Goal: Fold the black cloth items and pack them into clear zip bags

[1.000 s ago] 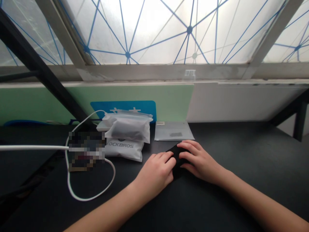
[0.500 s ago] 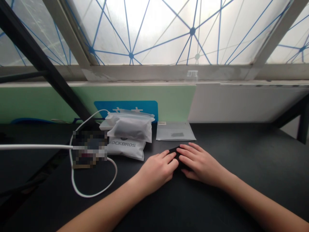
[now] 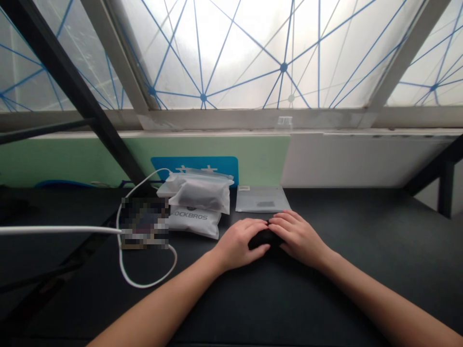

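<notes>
A small black bundle [image 3: 265, 237], rounded and apparently soft, lies on the black tabletop between my hands; its kind I cannot make out. My left hand [image 3: 235, 243] curves over its left side, with fingers across the top and the thumb along the near edge. From the right, my right hand [image 3: 302, 237] closes over the other end, its fingers side by side and its thumb mostly hidden. The fingertips of both hands nearly meet on top. Just beyond them lies a flat translucent zip pouch [image 3: 262, 198].
A filled frosted bag [image 3: 203, 192] rests on a printed ROCKBROS bag [image 3: 193, 221], left of the pouch. A white cable [image 3: 144, 285] loops beside a blurred-out item on the left. A dark metal post [image 3: 90, 113] slants in front of the window, above the table [image 3: 379, 231].
My left thumb has come out along the near side of the black bundle, which now looks thicker and rounder. Both hands still hold it. The view has shifted slightly.
</notes>
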`<state>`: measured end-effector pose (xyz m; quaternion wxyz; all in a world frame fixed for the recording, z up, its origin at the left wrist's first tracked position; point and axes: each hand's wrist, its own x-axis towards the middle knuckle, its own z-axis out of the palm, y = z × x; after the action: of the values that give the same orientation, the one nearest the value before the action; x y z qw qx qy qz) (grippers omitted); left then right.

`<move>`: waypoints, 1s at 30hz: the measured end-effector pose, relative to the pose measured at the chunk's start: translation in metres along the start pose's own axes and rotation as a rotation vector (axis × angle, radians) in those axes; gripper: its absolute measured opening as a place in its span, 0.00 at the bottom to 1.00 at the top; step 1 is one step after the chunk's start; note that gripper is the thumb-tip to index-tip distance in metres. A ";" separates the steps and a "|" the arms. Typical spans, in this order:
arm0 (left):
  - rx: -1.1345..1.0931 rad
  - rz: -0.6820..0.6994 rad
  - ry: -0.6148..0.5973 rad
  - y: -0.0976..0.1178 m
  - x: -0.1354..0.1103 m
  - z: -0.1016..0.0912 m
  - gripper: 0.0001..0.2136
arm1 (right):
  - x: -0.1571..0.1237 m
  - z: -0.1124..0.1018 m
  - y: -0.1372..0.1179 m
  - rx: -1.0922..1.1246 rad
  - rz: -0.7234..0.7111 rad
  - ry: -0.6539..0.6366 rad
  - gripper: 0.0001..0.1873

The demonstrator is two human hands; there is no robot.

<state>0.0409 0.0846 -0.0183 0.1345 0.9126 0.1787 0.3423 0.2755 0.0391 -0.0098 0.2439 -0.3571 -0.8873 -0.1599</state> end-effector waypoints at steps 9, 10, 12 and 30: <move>0.223 0.094 -0.165 0.000 0.004 0.002 0.13 | -0.001 0.009 -0.022 -0.212 0.076 -0.012 0.15; 0.248 0.087 -0.168 0.001 0.004 0.004 0.12 | -0.001 0.013 -0.025 -0.248 0.076 -0.022 0.17; 0.288 0.063 -0.152 0.001 0.004 0.008 0.09 | -0.002 0.019 -0.030 -0.310 0.081 -0.057 0.19; -0.395 -0.280 -0.021 -0.013 0.050 0.019 0.16 | -0.008 -0.017 0.010 0.034 0.329 -0.267 0.18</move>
<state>0.0859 0.1143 -0.0082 0.3582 0.8385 0.2315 0.3392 0.2932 0.0339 0.0011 0.1530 -0.5110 -0.8441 -0.0540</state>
